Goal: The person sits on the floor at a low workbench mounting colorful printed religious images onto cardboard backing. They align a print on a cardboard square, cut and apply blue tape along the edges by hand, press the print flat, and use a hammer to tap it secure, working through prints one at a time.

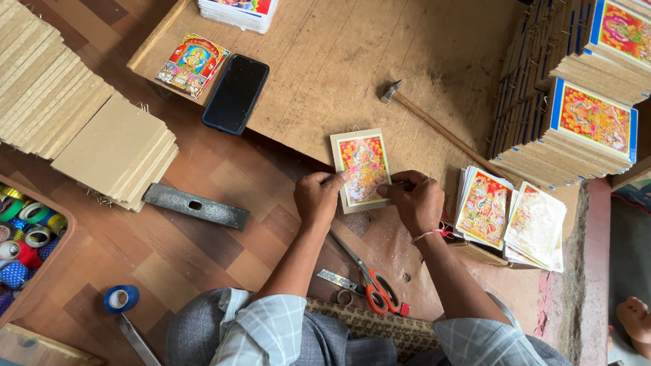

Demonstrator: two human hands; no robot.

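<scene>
From my remote seat I watch both hands meet over a small picture board (363,169) lying flat at the near edge of a low wooden worktable (422,33). The left hand (317,198) rests on the board's lower left edge, fingertips pressed to the colourful print; the right hand (415,199) closes on the lower right corner, thumb and fingers pinched together there. Whether either hand truly clamps the board or only steadies it, I cannot tell.

A hammer (430,123) lies on the table just right of the board, its head pointing up and left, its handle running down toward a loose fan of prints (511,218) beside the right hand. Orange-handled scissors (374,285) lie on the floor between the forearms, just below the board.

Farther up the table sit a black phone (236,93), a single print (192,64) next to it, and a stack of prints (243,0) at the far edge. To the right, finished boards with blue-edged pictures (595,124) stand in stepped piles. On the left, plain brown boards (59,104) fan out across the floor, a dark metal bar (196,206) lies near them, and a tray of coloured tape rolls (0,235) sits at the frame's edge — a blue tape roll (121,298) lies apart on the floor. Another person's bare foot (648,326) shows at the lower right corner.
</scene>
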